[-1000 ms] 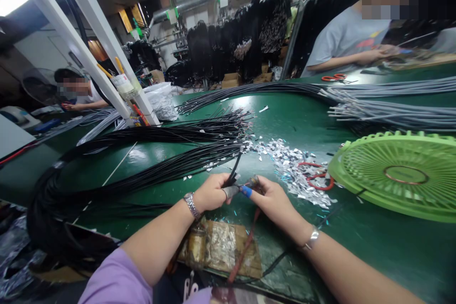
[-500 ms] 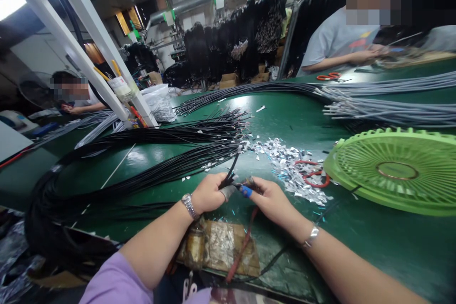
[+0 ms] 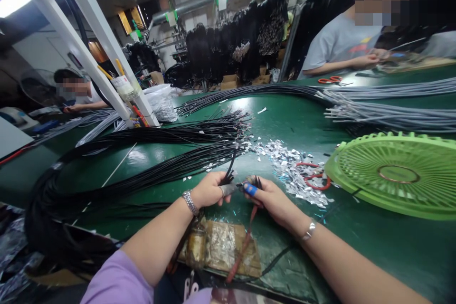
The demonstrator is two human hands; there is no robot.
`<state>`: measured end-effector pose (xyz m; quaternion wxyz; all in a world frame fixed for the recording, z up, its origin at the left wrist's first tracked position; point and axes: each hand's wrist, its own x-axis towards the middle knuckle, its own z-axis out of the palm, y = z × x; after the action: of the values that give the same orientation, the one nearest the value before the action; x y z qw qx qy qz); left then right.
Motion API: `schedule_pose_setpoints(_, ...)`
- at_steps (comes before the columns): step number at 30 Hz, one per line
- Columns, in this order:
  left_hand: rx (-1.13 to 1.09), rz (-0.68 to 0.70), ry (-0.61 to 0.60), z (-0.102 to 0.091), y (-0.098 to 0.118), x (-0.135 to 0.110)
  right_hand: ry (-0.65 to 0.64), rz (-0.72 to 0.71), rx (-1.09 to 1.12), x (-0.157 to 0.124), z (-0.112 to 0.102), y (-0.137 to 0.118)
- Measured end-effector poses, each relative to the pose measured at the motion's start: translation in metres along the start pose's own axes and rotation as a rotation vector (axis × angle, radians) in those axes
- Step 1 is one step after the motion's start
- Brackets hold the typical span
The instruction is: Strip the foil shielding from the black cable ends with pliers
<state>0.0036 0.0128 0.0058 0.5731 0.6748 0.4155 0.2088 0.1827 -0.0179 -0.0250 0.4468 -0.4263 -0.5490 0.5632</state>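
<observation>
My left hand [image 3: 209,191] is closed round the end of a black cable [image 3: 230,170] that sticks up from my fist; its thumb wears a grey wrap. My right hand [image 3: 269,198], thumb wrapped in blue tape, pinches the cable's tip and some small dark wires just right of my left thumb. Both hands hover low over the green table [image 3: 374,237] near its front edge. Behind them lies a large bundle of black cables [image 3: 149,171] sweeping left. A pile of silver foil scraps [image 3: 285,159] lies just beyond my right hand.
A green fan grille [image 3: 395,173] lies at the right, red-handled scissors [image 3: 313,180] beside it. Grey cables [image 3: 392,111] stretch across the far right. A foil-covered block [image 3: 221,247] sits at the table's front edge. White frame posts [image 3: 103,47] rise at left. Other people work at the back.
My hands have stayed in the same spot; the right hand's fingers have shifted slightly at the cable tip. The view has tilted a little.
</observation>
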Motion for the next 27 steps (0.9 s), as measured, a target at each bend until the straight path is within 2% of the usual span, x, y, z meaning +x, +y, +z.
schedule_pose_setpoints(4,0.08,0.022,0.045,0.001,-0.002,-0.001,0.183,-0.198,-0.342,-0.002,-0.002,-0.003)
schedule_pose_setpoints(8,0.125,0.04,0.074,0.001,-0.002,-0.002,0.235,-0.273,-0.456,-0.004,-0.001,-0.005)
schedule_pose_setpoints(10,0.132,0.047,0.09,0.001,-0.002,-0.003,0.217,-0.24,-0.4,-0.004,0.001,-0.005)
schedule_pose_setpoints(16,0.117,0.056,0.111,0.001,-0.002,-0.002,0.069,-0.002,-0.042,-0.003,0.003,-0.001)
schedule_pose_setpoints(21,0.114,0.064,0.104,0.001,-0.002,-0.001,0.031,0.118,0.18,-0.004,0.008,-0.002)
schedule_pose_setpoints(24,0.126,0.059,0.101,0.002,-0.002,-0.001,-0.059,0.16,0.129,-0.006,0.013,-0.002)
schedule_pose_setpoints(27,0.152,0.086,0.129,0.002,-0.002,-0.002,-0.043,0.067,-0.068,-0.006,0.011,0.0)
